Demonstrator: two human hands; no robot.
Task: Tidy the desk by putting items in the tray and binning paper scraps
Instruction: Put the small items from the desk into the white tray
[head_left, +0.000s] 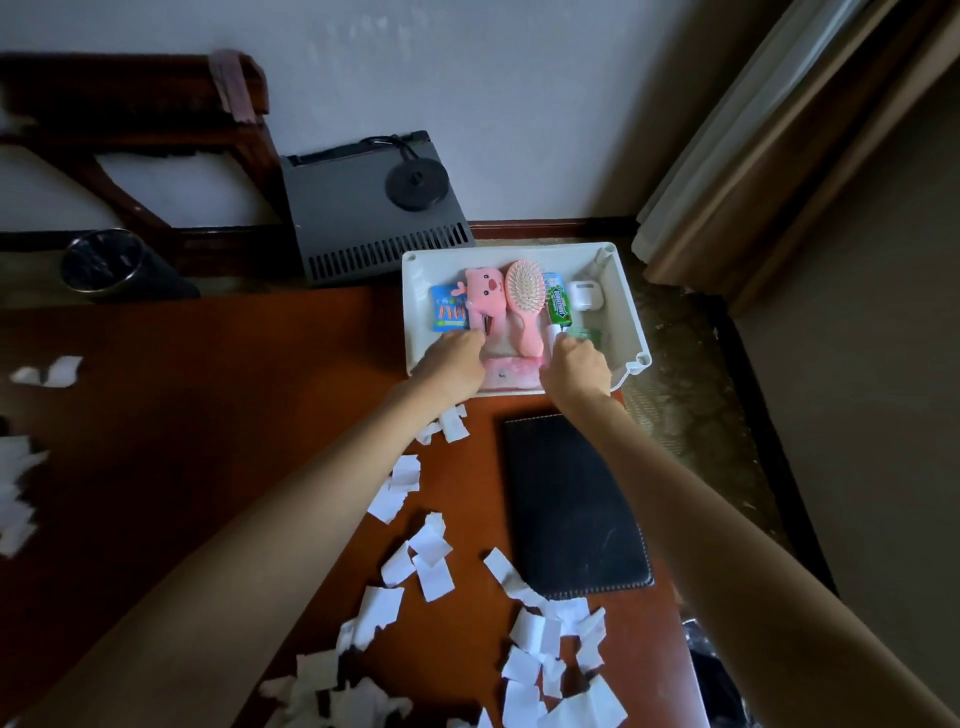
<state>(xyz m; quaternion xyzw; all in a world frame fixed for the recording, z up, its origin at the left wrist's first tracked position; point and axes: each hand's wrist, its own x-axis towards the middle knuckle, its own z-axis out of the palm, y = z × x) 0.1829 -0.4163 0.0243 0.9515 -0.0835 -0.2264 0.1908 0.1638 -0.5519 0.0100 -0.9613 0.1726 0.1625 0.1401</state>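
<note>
A white tray (626, 306) stands at the desk's far right edge. It holds a blue packet (448, 309), a pink plush toy (483, 291), a pink hairbrush (525, 304), a green gum pack (557, 304), a white earbud case (586, 296) and a small green bottle (584, 335). A pink pouch (511, 374) lies along the tray's near wall. My left hand (452, 366) covers its left end and my right hand (574, 369) its right end, fingers curled. White paper scraps (426, 558) litter the desk nearer me.
A black notebook (571, 504) lies on the brown desk (234, 415) just in front of the tray. More scraps (52, 370) sit at the left edge. A black bin (101, 265) stands beyond the desk at left. A dark box (374, 234) sits behind the tray.
</note>
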